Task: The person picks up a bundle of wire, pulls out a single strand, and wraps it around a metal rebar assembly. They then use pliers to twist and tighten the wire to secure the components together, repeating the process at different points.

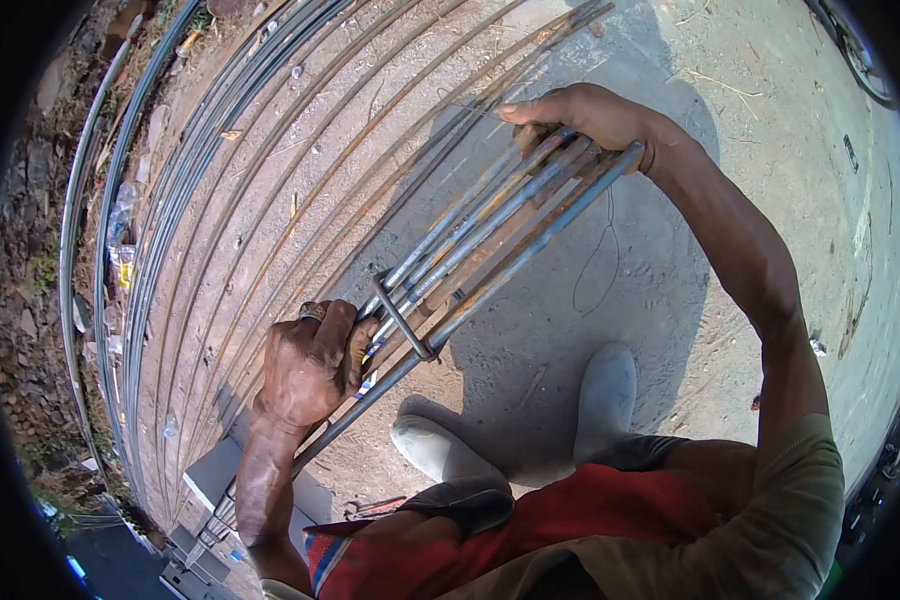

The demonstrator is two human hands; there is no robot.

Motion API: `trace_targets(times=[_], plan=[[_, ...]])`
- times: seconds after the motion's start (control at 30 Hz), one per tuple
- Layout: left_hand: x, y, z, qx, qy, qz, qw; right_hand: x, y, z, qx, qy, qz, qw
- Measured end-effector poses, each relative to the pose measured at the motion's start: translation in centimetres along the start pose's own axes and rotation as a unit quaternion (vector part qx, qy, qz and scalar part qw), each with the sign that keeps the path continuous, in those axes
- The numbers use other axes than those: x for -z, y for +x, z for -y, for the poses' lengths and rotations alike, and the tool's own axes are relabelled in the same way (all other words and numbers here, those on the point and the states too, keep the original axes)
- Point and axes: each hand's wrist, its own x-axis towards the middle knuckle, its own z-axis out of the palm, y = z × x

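Observation:
Several steel bars [470, 250], some with rust-brown patches, run diagonally in front of me from lower left to upper right. A bent steel stirrup [402, 318] goes around them near the middle. My left hand [315, 365] is closed on the bars just below the stirrup, a ring on one finger; a small blue and yellow thing shows by its fingertips, too small to name. Toward the upper ends, my right hand [590, 120] wraps over the bars, thumb stretched out and the other fingers curled underneath, partly hidden.
Long steel rods [270, 130] lie curved across the ground on the left. A thin wire [610, 260] hangs near the bars. My boots [607, 388] stand on concrete, and red-handled pliers [380, 508] lie near my leg. Litter and a stony bank [40, 250] border the left side.

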Motion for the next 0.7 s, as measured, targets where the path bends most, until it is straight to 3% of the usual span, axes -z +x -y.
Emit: trace_targets(times=[0.2, 0.27, 0.3, 0.37, 0.4, 0.43, 0.47, 0.57, 0.63, 0.7], plan=[[-0.4, 1.5, -0.3, -0.046, 0.004, -0.013, 0.999, 0.2, -0.7, 1.1, -0.085, 0.042, 0.003, 0.996], [-0.9, 1.3, 0.5, -0.06, 0.025, 0.022, 0.998, -0.7, -1.3, 1.3, -0.1, -0.008, -0.105, 0.989], [-0.5, 1.4, 0.0, -0.054, 0.005, 0.018, 0.998, 0.2, -0.3, 0.9, -0.147, -0.027, -0.056, 0.987], [0.6, 0.6, 0.0, -0.064, -0.023, 0.024, 0.997, 1.4, 0.3, -0.4, -0.125, 0.077, 0.019, 0.989], [-0.7, 0.5, 0.5, -0.073, -0.022, -0.021, 0.997, 3.3, 1.2, -1.7, -0.082, 0.052, 0.065, 0.993], [-2.0, 0.5, 1.0, -0.08, -0.019, -0.066, 0.994, 2.7, 1.2, -1.5, -0.061, 0.045, -0.016, 0.997], [-1.4, 0.6, 0.9, -0.091, 0.02, -0.03, 0.995, 3.0, 1.7, -2.5, -0.027, 0.062, -0.016, 0.998], [-3.3, 1.5, 1.3, -0.06, 0.055, -0.082, 0.993, 5.3, 3.6, -3.4, 0.039, 0.064, 0.027, 0.997], [-3.6, 1.9, 1.2, -0.059, 0.055, -0.076, 0.994, 5.7, 2.6, -0.8, 0.068, 0.045, 0.162, 0.983], [-3.6, 1.9, 1.3, -0.06, 0.06, -0.063, 0.994, 6.7, 3.4, -1.7, 0.217, -0.133, 0.142, 0.957]])
